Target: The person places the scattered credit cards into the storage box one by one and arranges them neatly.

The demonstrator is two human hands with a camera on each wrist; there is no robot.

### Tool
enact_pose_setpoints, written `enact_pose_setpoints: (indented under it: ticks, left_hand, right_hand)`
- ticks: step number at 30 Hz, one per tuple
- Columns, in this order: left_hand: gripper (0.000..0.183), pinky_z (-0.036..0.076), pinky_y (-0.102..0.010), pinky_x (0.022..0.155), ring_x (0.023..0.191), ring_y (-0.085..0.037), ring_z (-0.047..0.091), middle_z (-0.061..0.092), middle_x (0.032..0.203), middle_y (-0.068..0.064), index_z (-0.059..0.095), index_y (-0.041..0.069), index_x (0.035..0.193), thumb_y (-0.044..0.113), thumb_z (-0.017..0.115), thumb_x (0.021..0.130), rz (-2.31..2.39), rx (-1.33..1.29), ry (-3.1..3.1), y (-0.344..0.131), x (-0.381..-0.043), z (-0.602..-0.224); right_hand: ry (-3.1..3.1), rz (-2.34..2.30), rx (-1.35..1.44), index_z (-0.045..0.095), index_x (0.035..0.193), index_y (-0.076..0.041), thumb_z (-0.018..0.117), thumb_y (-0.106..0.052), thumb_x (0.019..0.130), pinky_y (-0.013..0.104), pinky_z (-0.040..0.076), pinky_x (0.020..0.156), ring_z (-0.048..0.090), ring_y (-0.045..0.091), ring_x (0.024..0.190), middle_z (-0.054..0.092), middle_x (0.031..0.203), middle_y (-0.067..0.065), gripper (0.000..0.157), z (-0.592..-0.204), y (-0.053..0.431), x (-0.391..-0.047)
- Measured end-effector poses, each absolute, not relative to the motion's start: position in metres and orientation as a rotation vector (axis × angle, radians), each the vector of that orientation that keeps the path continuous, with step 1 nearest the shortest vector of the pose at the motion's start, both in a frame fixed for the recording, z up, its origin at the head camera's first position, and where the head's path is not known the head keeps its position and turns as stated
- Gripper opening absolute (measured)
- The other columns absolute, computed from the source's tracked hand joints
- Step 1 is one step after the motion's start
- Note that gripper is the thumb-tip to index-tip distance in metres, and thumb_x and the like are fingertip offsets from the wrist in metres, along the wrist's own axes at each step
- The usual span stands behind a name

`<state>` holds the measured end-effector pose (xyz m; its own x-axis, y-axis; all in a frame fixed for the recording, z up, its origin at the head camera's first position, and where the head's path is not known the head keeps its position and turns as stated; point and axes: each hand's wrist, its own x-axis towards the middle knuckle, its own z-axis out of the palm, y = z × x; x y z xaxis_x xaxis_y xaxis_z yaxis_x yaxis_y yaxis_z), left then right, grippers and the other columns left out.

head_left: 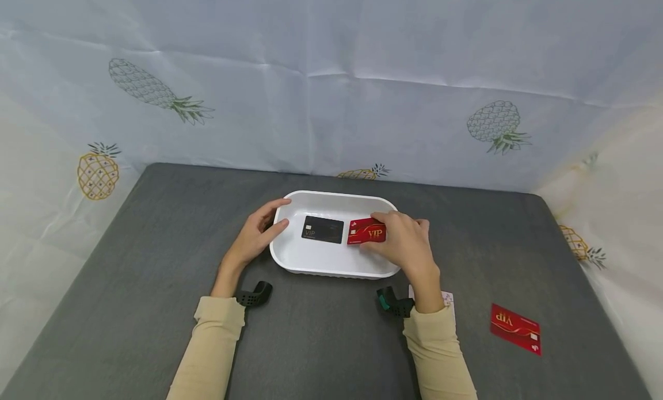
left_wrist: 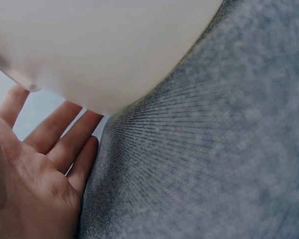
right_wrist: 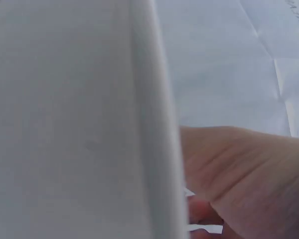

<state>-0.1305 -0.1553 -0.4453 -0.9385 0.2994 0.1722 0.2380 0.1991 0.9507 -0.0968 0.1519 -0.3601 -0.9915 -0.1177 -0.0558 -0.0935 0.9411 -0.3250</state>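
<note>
A white tray (head_left: 331, 267) stands on the grey table, with a black VIP card (head_left: 323, 229) lying in it. My right hand (head_left: 406, 239) reaches over the tray's right side. Its thumb and index finger pinch the right end of a red VIP card (head_left: 366, 231), low over the tray floor beside the black card. At the tray's left end, my left hand (head_left: 256, 230) rests against the rim, thumb over the edge. The left wrist view shows that hand's fairly straight fingers (left_wrist: 57, 127) along the outer wall. In the right wrist view the tray wall hides most fingers.
Another red VIP card (head_left: 515, 328) lies on the table at the right. A pale patterned card (head_left: 448, 299) shows partly under my right wrist. Black wrist mounts (head_left: 255, 294) sit at both cuffs. Behind the table (head_left: 155, 244) hangs a pineapple-print cloth (head_left: 321, 118).
</note>
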Motion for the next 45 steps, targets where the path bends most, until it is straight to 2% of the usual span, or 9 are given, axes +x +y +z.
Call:
enact_pose_setpoints:
  ticks: [13,22,30,37,45]
  left_hand:
    - [0.049,0.037,-0.011,0.103,0.142,-0.036,0.047,0.05,0.154,-0.019,0.052,0.004,0.147,0.009,0.062,0.1,1.888,0.532,2.395,-0.155,-0.131,-0.444]
    - [0.049,0.039,-0.012,0.101,0.138,-0.038,0.05,0.05,0.153,-0.02,0.051,0.004,0.147,0.008,0.062,0.1,1.892,0.553,2.385,-0.153,-0.131,-0.444]
    - [0.049,0.038,-0.01,0.103,0.141,-0.037,0.048,0.05,0.153,-0.02,0.052,0.004,0.147,0.009,0.062,0.1,1.887,0.546,2.392,-0.153,-0.13,-0.445]
    - [0.048,0.04,-0.01,0.1,0.137,-0.038,0.051,0.051,0.151,-0.023,0.052,0.004,0.147,0.008,0.062,0.1,1.884,0.55,2.402,-0.154,-0.13,-0.448]
    - [0.049,0.041,-0.011,0.098,0.135,-0.039,0.052,0.052,0.15,-0.024,0.052,0.003,0.147,0.007,0.061,0.1,1.892,0.56,2.396,-0.155,-0.13,-0.447]
  right_hand:
    - [3.009,-0.489,-0.166,0.071,0.13,-0.011,0.09,-0.035,0.077,0.065,0.038,0.095,0.066,0.029,0.106,0.075,0.118,0.012,0.061,-0.37,0.141,-0.101]
    - [2.961,-0.548,-0.162,0.066,0.137,-0.012,0.087,-0.036,0.08,0.062,0.039,0.092,0.064,0.029,0.11,0.072,0.123,0.013,0.064,-0.379,0.141,-0.105]
    - [2.929,-0.53,-0.134,0.062,0.141,-0.012,0.084,-0.035,0.083,0.063,0.04,0.097,0.063,0.033,0.117,0.068,0.13,0.016,0.066,-0.381,0.14,-0.106]
    - [2.905,-0.542,-0.119,0.06,0.143,-0.011,0.082,-0.033,0.086,0.065,0.039,0.101,0.061,0.034,0.123,0.066,0.136,0.016,0.065,-0.38,0.14,-0.108]
    - [2.888,-0.485,-0.141,0.06,0.143,-0.012,0.081,-0.033,0.087,0.063,0.04,0.101,0.061,0.034,0.123,0.066,0.137,0.016,0.063,-0.379,0.14,-0.11]
